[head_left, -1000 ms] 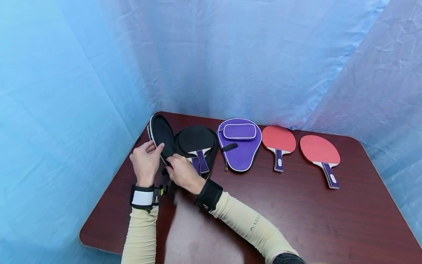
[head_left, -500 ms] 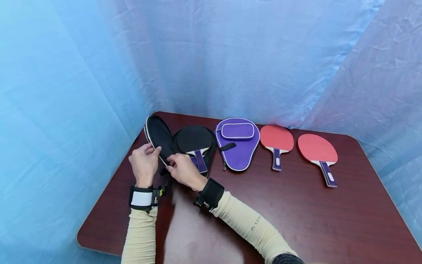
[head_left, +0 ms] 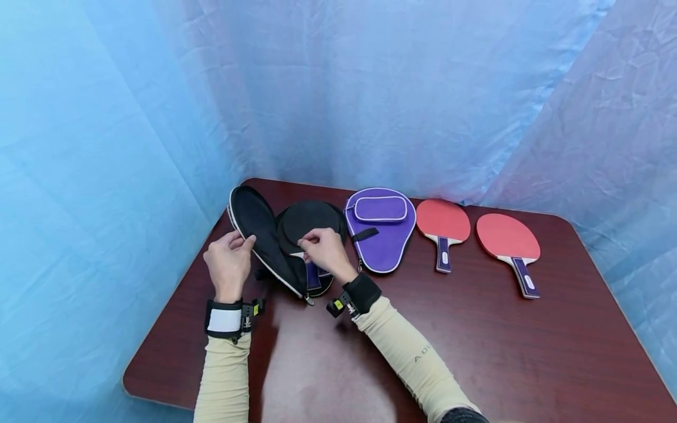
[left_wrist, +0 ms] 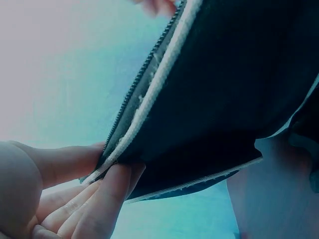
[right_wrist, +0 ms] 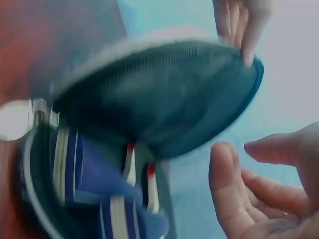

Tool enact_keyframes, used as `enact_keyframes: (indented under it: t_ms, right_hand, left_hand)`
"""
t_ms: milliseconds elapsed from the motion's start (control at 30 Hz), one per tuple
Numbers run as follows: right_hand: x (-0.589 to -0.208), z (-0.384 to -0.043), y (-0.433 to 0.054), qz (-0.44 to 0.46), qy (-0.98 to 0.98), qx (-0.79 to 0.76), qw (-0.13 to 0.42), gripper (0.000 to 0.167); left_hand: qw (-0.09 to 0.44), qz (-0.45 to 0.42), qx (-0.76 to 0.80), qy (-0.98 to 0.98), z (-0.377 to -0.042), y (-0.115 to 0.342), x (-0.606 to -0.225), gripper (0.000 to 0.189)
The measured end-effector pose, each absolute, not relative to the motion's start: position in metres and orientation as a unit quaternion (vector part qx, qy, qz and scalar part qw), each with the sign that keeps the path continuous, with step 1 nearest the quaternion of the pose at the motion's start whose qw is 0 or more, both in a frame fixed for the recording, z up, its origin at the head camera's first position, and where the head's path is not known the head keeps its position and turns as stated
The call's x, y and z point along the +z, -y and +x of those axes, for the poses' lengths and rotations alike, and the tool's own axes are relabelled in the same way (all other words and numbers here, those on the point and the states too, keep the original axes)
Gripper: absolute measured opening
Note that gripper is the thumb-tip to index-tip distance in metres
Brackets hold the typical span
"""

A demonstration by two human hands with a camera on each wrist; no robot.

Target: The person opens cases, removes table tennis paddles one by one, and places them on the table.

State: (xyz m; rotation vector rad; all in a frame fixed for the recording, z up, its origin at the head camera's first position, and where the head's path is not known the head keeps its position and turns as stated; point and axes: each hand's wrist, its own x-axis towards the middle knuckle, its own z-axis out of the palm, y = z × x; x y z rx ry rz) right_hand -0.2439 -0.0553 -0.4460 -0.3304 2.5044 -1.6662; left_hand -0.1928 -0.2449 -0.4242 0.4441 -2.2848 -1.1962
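Note:
At the table's left lies an unzipped paddle case, its black-lined flap (head_left: 259, 226) raised with white piping along the edge. My left hand (head_left: 228, 264) pinches that edge between thumb and fingers; the left wrist view shows the zipper teeth (left_wrist: 134, 82) beside the grip. Inside the case rest two table tennis paddles, the upper one's black face (head_left: 307, 218) up; their purple handles (right_wrist: 97, 172) show in the right wrist view. My right hand (head_left: 329, 254) hovers over the handles, thumb and forefinger apart, holding nothing. The zipper pull (head_left: 309, 301) hangs at the case's narrow end.
Right of the open case lies a closed purple paddle case (head_left: 386, 244) with a small zipped pocket. Two red paddles (head_left: 443, 218) lie farther right on the dark red table (head_left: 476, 346). Blue curtains (head_left: 370, 100) hang close behind and to the left.
My right hand has let go of the flap's lower edge and moved right over the paddles. The flap leans farther left, its zipper pull now visible. My left hand keeps its pinch.

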Motion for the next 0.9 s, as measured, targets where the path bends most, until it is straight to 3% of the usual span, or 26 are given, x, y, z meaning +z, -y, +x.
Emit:
enact_keyframes:
  t_ms: [267,633,900]
  right_hand:
    - [-0.468,-0.263,0.042,-0.001,-0.856,-0.51,0.08,0.013]
    - [-0.476,-0.27,0.032,0.038,-0.893,-0.439,0.089,0.021]
    - [-0.484,-0.273,0.033,0.022,-0.916,-0.387,0.104,0.05]
  left_hand:
    - [0.258,0.173,-0.445,0.84,-0.191,0.248,-0.427,0.034]
    - [0.255,0.177,-0.443,0.841,-0.191,0.247,-0.429,0.034]
    - [0.251,0.18,-0.447,0.839,-0.191,0.246,-0.428,0.036]
